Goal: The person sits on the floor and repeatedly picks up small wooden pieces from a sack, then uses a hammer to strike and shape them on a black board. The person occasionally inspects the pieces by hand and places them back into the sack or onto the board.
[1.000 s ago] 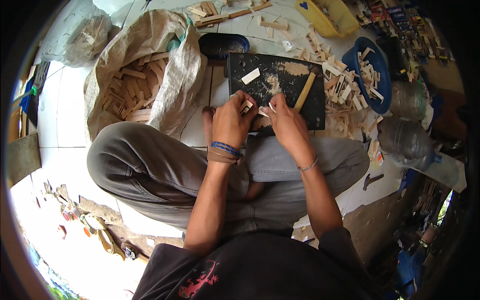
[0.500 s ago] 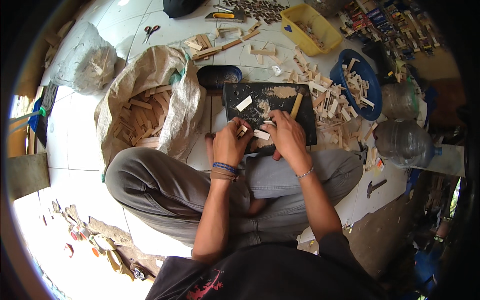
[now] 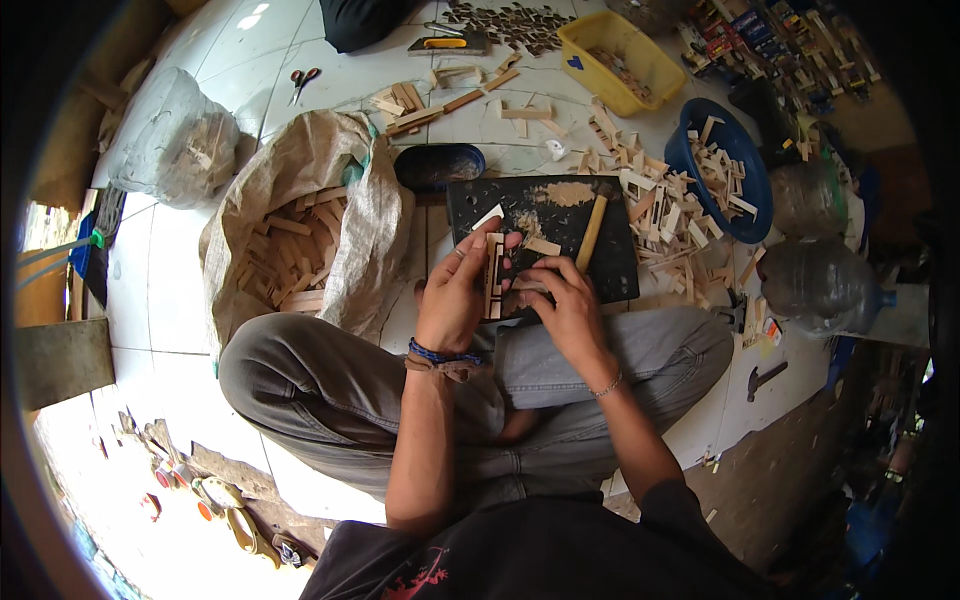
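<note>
My left hand (image 3: 452, 305) holds a small slotted wooden piece (image 3: 494, 278) upright, with dark gaps along it, above a black board (image 3: 612, 262). The fingers of my right hand (image 3: 572, 312) are pinched together just right of that piece; what lies between them is too small to make out. On the board, a pale wood block (image 3: 542, 246) lies past my right fingertips, and another pale block (image 3: 488, 216) is partly behind my left fingers. A wooden-handled tool (image 3: 592, 234) rests at the board's right side, its lower end near my right hand. Sawdust (image 3: 562, 193) covers the far part.
Left stands a woven sack (image 3: 270, 165) of wood pieces. Beyond the board sits a dark blue oval tray (image 3: 438, 150). On the right are heaped wooden pieces (image 3: 655, 205), a blue basin (image 3: 765, 200) and a yellow tub (image 3: 578, 40). A hammer (image 3: 766, 380) lies beside my right knee.
My left hand has turned and raised the slotted wooden piece upright into view. My right hand has moved slightly down and away from the pale block, which now lies on the board.
</note>
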Tool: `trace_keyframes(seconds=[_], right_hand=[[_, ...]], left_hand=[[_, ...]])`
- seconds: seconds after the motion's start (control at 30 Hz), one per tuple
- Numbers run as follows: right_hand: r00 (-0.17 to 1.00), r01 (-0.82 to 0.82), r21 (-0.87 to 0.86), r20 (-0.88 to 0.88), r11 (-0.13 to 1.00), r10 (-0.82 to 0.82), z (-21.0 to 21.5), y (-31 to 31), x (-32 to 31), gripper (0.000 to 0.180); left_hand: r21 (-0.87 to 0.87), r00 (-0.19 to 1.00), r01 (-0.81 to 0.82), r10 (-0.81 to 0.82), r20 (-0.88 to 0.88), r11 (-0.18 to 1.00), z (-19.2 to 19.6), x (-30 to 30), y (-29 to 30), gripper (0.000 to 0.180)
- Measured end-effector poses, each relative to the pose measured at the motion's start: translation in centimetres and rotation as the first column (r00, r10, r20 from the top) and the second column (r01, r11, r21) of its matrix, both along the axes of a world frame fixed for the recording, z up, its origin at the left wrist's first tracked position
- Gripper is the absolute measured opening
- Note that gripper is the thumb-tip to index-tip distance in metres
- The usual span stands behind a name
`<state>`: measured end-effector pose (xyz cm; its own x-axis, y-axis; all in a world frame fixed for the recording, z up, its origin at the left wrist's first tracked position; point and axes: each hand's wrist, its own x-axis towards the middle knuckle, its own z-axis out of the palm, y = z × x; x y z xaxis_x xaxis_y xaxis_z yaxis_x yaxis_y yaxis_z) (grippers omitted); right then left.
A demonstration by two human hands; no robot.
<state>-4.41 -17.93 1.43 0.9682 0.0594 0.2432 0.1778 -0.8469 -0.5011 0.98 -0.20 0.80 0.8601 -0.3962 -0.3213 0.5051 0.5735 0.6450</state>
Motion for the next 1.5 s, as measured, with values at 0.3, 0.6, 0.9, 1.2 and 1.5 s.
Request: trace_keyframes(seconds=[0.3, 0.6, 0.9, 1.2, 1.5], right_hand=[[0.891, 0.388, 0.774, -0.454, 0.501, 0.011, 3.3, -0.1, -2.2, 0.033], [0.838, 0.525, 0.843, -0.537, 0.119, 0.103, 2.1, -0.6, -3.1, 0.031], [0.784, 0.614, 0.774, -0.576, -0.153, 0.231, 1.1, -1.0, -3.9, 0.036], [0.854, 0.517, 0.836, -0.491, -0.185, 0.17, 2.3, -2.5, -3.9, 0.027], [0.907, 0.419, 0.908, -0.419, 0.013, 0.042, 3.9, -1.5, -3.5, 0.025]], left_hand=[[-0.308, 0.974, -0.215, 0.178, -0.143, 0.927, 0.6, -0.7, -1.2, 0.048], [0.105, 0.928, -0.33, 0.342, -0.145, 0.938, -0.4, -0.8, -1.5, 0.03], [0.485, 0.894, -0.375, 0.169, 0.416, 0.79, 0.5, -1.7, -3.2, 0.03], [0.522, 0.687, -0.393, -0.135, 0.714, 0.757, 0.7, -3.3, -4.7, 0.034], [0.542, 0.738, -0.3, -0.169, 0.653, 0.785, 0.7, -4.1, -4.0, 0.025]])
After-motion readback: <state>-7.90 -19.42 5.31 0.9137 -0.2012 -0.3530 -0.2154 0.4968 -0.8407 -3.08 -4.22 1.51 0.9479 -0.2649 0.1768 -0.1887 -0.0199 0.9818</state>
